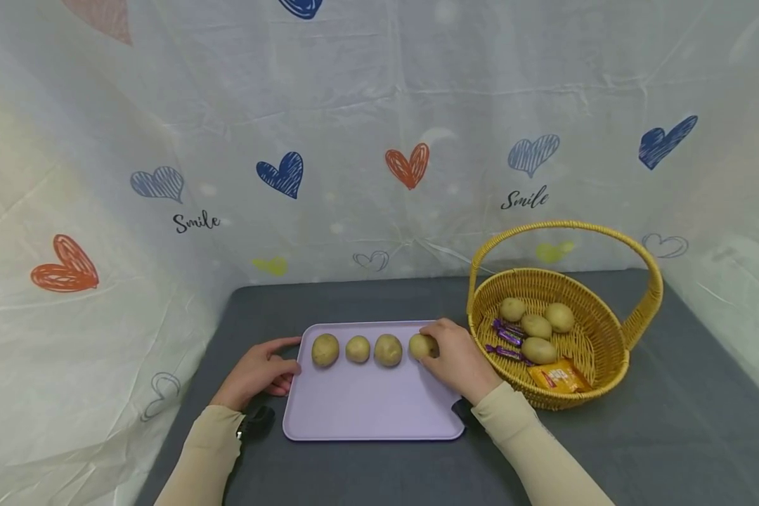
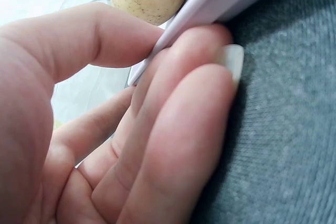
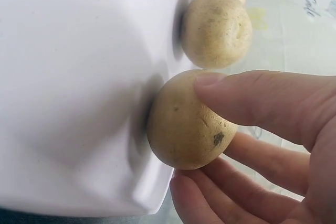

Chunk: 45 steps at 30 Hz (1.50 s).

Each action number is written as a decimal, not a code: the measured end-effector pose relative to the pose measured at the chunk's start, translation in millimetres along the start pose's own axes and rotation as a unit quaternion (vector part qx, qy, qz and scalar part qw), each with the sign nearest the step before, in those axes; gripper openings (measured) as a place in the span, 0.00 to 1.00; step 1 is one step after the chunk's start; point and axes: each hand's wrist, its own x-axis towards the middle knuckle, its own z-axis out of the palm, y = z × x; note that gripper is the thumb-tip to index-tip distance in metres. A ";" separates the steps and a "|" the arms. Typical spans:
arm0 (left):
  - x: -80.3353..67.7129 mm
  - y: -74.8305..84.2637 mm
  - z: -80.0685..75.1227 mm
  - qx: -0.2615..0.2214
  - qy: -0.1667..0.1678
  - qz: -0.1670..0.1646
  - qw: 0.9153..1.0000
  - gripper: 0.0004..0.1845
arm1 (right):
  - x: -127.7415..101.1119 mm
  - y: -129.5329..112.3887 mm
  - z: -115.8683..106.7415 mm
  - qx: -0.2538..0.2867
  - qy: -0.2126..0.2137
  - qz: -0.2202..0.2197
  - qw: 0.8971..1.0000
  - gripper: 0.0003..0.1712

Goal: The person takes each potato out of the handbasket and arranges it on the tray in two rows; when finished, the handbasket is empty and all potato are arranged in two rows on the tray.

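A lilac tray (image 1: 373, 407) lies on the dark grey cloth. My left hand (image 1: 256, 374) pinches its left rim, thumb on top and curled fingers beneath, as the left wrist view shows. At the tray's far right corner my right hand (image 1: 460, 360) grips a potato (image 3: 186, 124) between thumb and fingers; it sits on or just above the tray surface, I cannot tell which. Along the far side, to its left, a large potato (image 1: 388, 351), a small potato (image 1: 358, 349) and another large potato (image 1: 325, 351) stand in a row, apart from each other.
Right of the tray stands a yellow wicker basket (image 1: 615, 372) with a tall arched handle. Inside are several potatoes (image 1: 536, 325), purple-wrapped sweets (image 1: 509, 336) and an orange packet (image 1: 559, 377). A white curtain (image 1: 341, 105) printed with hearts hangs behind the table.
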 end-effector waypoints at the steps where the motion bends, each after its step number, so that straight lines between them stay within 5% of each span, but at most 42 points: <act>1: -0.1 0.2 0.0 0.000 0.000 0.000 1.000 0.36 | -0.1 0.2 0.4 -0.001 0.000 0.000 1.000 0.23; 29: 6.3 -0.7 -0.5 0.006 -0.008 0.006 1.000 0.37 | -1.7 -3.5 -8.8 0.015 -0.014 -0.008 1.000 0.29; 38: 4.1 -9.1 -0.4 0.000 -0.012 0.005 1.000 0.38 | -21.7 3.3 -89.1 0.042 -0.022 -0.032 0.998 0.28; 45: 5.8 -5.3 -0.1 0.007 -0.021 0.011 1.000 0.39 | -30.1 56.1 -160.8 -0.003 -0.050 0.044 0.998 0.28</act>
